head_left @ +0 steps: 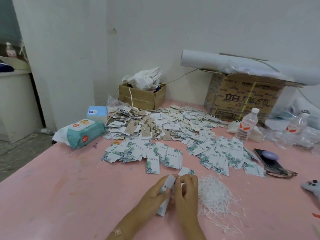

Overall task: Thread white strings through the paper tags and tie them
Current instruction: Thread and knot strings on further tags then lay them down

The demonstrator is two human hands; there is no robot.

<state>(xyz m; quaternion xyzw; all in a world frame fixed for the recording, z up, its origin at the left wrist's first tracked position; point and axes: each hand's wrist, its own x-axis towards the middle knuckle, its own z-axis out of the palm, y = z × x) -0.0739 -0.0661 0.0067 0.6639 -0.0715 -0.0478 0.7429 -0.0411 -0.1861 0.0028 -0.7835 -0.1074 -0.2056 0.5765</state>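
Near the front of the pink table (52, 196) my left hand (154, 194) holds a white paper tag (168, 183) with leaf print, upright and slightly tilted. My right hand (187, 189) pinches at the tag's top edge; a string between its fingers cannot be made out. A loose heap of white strings (216, 193) lies just right of my hands. Leaf-print tags lie in a row (149, 153) beyond my hands and in a pile (218, 155) to the right. A large mound of tags with strings (155, 123) fills the far middle.
A wet-wipes pack (83, 134) and tissue pack (97, 112) sit at the left. Two cardboard boxes (142, 96) (242, 97) stand by the wall. Water bottles (246, 123) (297, 125), a phone (270, 160) and a grey object (311, 187) lie at the right.
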